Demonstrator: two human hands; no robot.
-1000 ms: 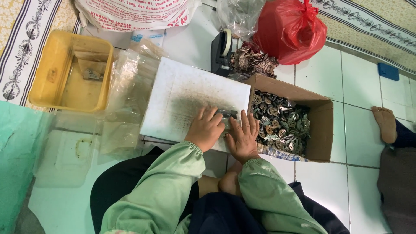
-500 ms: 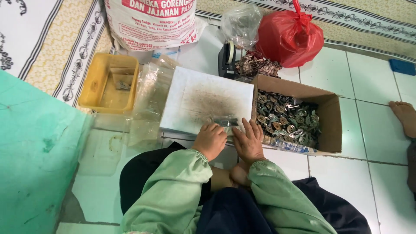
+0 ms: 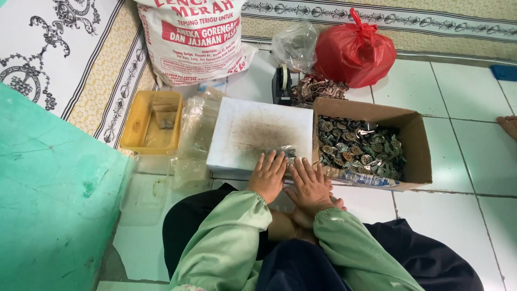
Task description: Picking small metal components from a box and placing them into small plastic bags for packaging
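My left hand (image 3: 268, 174) and my right hand (image 3: 307, 181) lie side by side, fingers flat, on the near edge of a white, smudged board (image 3: 262, 134). Between the fingertips of both hands sits a small clear plastic packet (image 3: 288, 153) with dark metal pieces inside; both hands press on it. Just right of the board stands an open cardboard box (image 3: 417, 145) filled with several small round metal parts (image 3: 358, 148). I wear light green sleeves.
A yellow plastic tray (image 3: 139, 124) and clear plastic bags (image 3: 195, 126) lie left of the board. Behind stand a large printed sack (image 3: 191, 37), a tape dispenser (image 3: 281, 84), a red plastic bag (image 3: 355, 51) and a clear bag (image 3: 295, 46). A green surface (image 3: 48, 199) fills the left.
The view has tilted up and shifted, showing more of the sack and the green surface. My hands stay together on the packet at the board's near edge, fingers now flatter.
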